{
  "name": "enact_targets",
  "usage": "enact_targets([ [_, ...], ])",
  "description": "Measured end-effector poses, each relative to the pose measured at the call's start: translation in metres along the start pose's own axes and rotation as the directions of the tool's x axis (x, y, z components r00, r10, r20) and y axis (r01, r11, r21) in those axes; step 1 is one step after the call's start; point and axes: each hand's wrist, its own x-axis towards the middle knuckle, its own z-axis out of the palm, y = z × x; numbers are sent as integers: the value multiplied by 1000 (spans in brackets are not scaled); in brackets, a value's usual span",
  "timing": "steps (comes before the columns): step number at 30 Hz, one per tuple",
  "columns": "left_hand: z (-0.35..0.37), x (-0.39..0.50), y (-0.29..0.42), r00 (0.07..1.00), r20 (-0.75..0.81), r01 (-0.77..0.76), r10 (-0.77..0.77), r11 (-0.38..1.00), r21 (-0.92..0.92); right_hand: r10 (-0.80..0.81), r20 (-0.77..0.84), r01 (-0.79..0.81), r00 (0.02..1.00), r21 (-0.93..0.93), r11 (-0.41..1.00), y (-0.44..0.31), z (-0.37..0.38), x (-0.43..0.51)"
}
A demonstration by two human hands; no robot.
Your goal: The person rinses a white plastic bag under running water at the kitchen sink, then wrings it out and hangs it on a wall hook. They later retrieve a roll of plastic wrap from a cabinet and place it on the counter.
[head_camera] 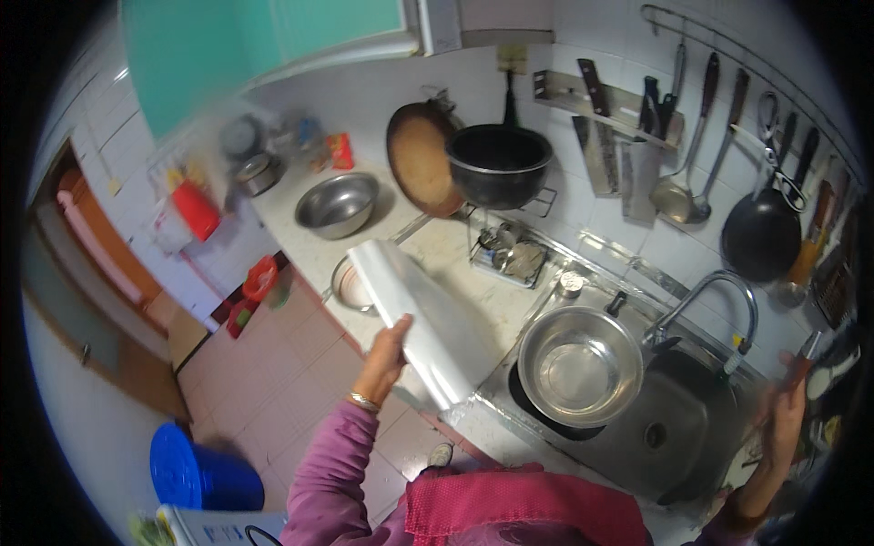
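Observation:
My left hand (388,358) grips a long, glossy white-silver sheet or board (423,321) by its near edge, tilted above the counter. Whether it is plastic or metal, I cannot tell. Beneath its far end, a round pan or bowl (349,283) is partly hidden. My right hand (782,423) is blurred at the right of the sink (689,403). Against its fingers stands a brown handle (800,368) with a metal end; whether the fingers close around it is unclear. A wide stainless steel basin (580,368) sits over the sink's left side.
A steel bowl (338,205), a brown pan (423,160) and a black pot (502,167) stand along the wall. A curved faucet (741,286) rises behind the sink. Cleavers (597,153) and ladles (672,198) hang above. A blue bucket (205,471) stands on the floor.

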Motion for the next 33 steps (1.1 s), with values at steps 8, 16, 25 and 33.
enact_targets([
  [8,-136,153,52,996,56,70,-63,986,-152,152,78,-150,985,-35,988,-77,85,0],
  [16,-187,232,60,964,40,260,-261,965,33,218,-200,-255,955,-180,950,-97,125,-24],
  [25,-219,257,43,996,76,-67,45,948,312,166,-531,23,831,330,944,-55,106,-54],
  [33,-214,258,62,661,200,-284,723,-6,959,231,-510,252,829,709,659,17,113,-57],
])
